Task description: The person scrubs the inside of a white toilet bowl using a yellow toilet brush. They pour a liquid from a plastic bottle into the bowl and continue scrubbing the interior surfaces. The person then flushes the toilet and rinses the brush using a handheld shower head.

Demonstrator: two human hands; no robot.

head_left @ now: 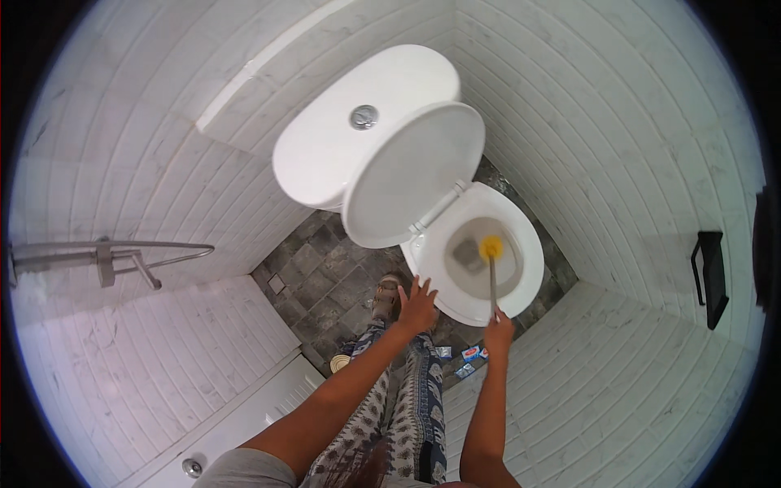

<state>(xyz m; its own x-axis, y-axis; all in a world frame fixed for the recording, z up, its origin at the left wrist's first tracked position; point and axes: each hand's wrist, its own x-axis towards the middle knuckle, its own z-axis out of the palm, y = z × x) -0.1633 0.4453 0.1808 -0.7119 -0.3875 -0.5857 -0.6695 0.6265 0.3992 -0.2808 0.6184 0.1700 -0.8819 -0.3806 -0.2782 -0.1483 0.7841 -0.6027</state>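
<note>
My right hand (499, 329) is closed round the handle of a toilet brush (491, 249), whose yellow head is down inside the toilet bowl (527, 244). The grey handle rises over the bowl's front rim toward me. My left hand (417, 306) is held at the bowl's left front side with its fingers spread, holding nothing; whether it touches the rim I cannot tell. Behind the bowl the white lid (415, 175) stands raised, leaning toward the cistern (358, 150), which has a round silver flush button (364, 117) on top.
Several small blue and white packets (470, 354) lie on the dark tiled floor (313, 264) near my feet. A round tin-like thing (339, 363) is by my left leg. White tiled walls close in around. A metal shower fitting (106, 262) juts out at left, a black holder (711, 279) at right.
</note>
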